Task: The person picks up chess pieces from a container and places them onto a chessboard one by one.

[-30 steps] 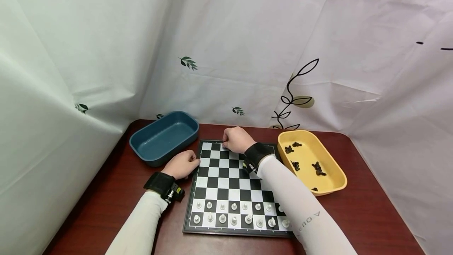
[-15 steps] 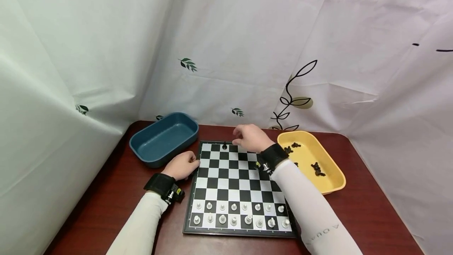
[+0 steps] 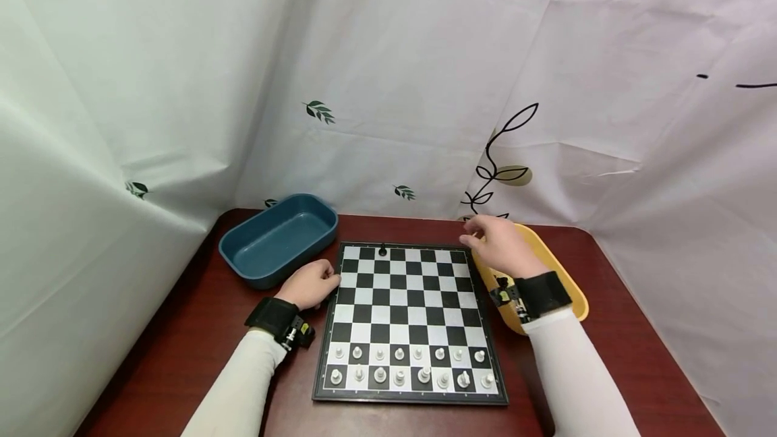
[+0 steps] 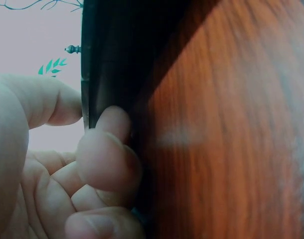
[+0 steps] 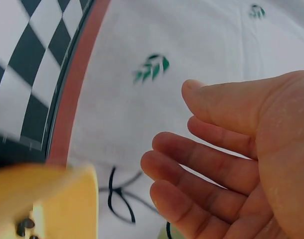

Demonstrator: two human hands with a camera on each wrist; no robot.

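Observation:
A chessboard (image 3: pixel 397 299) lies on the table. My left hand (image 3: pixel 309 284) pinches its left edge; in the left wrist view the thumb (image 4: pixel 52 102) is on the upper face and the fingers curl by the underside. White chess pieces (image 3: pixel 399 377) fill the two near rows. One black chess piece (image 3: pixel 382 251) stands upright in the far row, third square from the left. My right hand (image 3: pixel 504 248) is over the far left part of a yellow tray (image 3: pixel 561 276), holding nothing, fingers loosely bent and apart. Dark chess pieces (image 5: pixel 25 226) lie in the tray, mostly hidden by the hand in the head view.
A blue tray (image 3: pixel 226 249) stands at the back left, just beyond the left hand. White patterned cloth (image 3: pixel 388 86) hangs behind and beside the reddish-brown table (image 3: pixel 164 342). The yellow tray sits close to the board's right edge.
My right hand has let go of the black chess piece on the far row and moved right, over the yellow tray. The left hand has stayed at the board's edge.

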